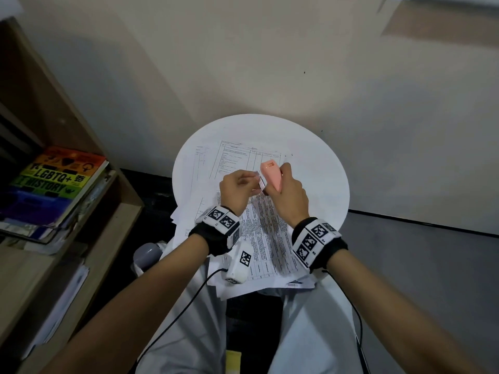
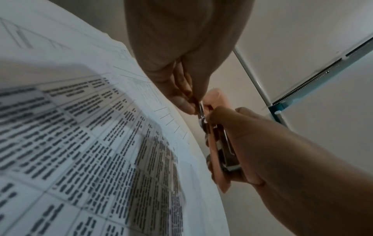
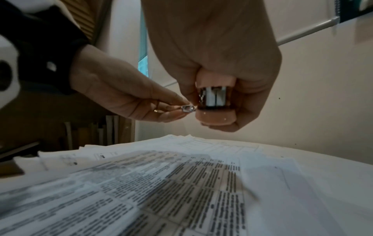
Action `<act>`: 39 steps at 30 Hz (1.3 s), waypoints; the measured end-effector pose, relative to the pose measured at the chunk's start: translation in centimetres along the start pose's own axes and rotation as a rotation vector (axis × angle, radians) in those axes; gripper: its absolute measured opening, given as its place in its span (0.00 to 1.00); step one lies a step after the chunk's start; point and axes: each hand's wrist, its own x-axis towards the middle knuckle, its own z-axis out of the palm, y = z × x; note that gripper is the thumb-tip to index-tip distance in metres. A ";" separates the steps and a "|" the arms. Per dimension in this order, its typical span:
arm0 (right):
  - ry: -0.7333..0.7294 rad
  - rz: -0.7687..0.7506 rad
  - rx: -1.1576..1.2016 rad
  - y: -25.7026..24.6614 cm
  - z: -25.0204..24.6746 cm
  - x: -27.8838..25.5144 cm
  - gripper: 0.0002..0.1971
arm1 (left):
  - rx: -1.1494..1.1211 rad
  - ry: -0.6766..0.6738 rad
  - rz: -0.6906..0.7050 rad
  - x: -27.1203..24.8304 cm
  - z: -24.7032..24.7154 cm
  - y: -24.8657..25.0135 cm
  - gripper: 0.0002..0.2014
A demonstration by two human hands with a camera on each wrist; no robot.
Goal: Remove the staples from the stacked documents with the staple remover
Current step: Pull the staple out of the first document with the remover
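Printed documents (image 1: 259,233) lie fanned over a round white table (image 1: 321,168). Above them my right hand (image 1: 282,184) grips a pink staple remover (image 1: 271,172), its metal jaws pointing left and down. In the right wrist view my fingers wrap around the staple remover (image 3: 215,119). My left hand (image 1: 253,182) pinches a small bent metal staple (image 3: 188,109) between thumb and forefinger, right at the remover's jaws. In the left wrist view the left fingertips (image 2: 187,105) meet the metal end of the remover (image 2: 220,153) above the documents (image 2: 80,127).
A wooden bookshelf (image 1: 113,211) with a stack of books (image 1: 54,182) stands close on the left. A grey rounded object (image 1: 147,255) sits below the table's near-left edge. Black cables run from both wrists over my lap. A plain wall is behind the table.
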 end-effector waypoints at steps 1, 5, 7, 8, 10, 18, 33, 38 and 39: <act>0.000 -0.019 -0.006 -0.4 0.0 -0.4 0.16 | -0.006 0.022 0.002 -0.1 -0.3 0.1 0.09; -0.032 -0.096 -0.077 -1.4 0.7 -1.5 0.14 | 0.012 0.050 0.000 -0.1 -2.3 0.5 0.07; -0.057 -0.118 -0.093 -1.7 1.0 -1.8 0.15 | 0.050 0.052 0.000 0.1 -3.8 0.9 0.05; -0.070 -0.124 -0.081 -1.8 1.3 -1.9 0.15 | 0.079 0.055 0.008 0.2 -4.9 1.2 0.04; -0.108 -0.111 -0.021 -1.8 1.8 -1.8 0.16 | 0.148 0.085 0.034 0.5 -7.9 1.4 0.04; -0.235 0.161 0.243 -0.9 5.6 -0.6 0.16 | 0.559 0.305 -0.124 -2.9 -25.0 -5.1 0.06; -0.204 0.274 0.313 1.1 7.1 1.4 0.12 | 0.752 0.218 -0.450 -0.9 -31.2 -20.1 0.10; -0.223 0.271 0.302 1.2 7.0 1.3 0.11 | 0.688 0.252 -0.411 -1.0 -31.3 -19.8 0.07; -0.226 0.271 0.301 1.1 7.0 1.2 0.11 | 0.656 0.265 -0.391 -1.0 -31.0 -19.0 0.07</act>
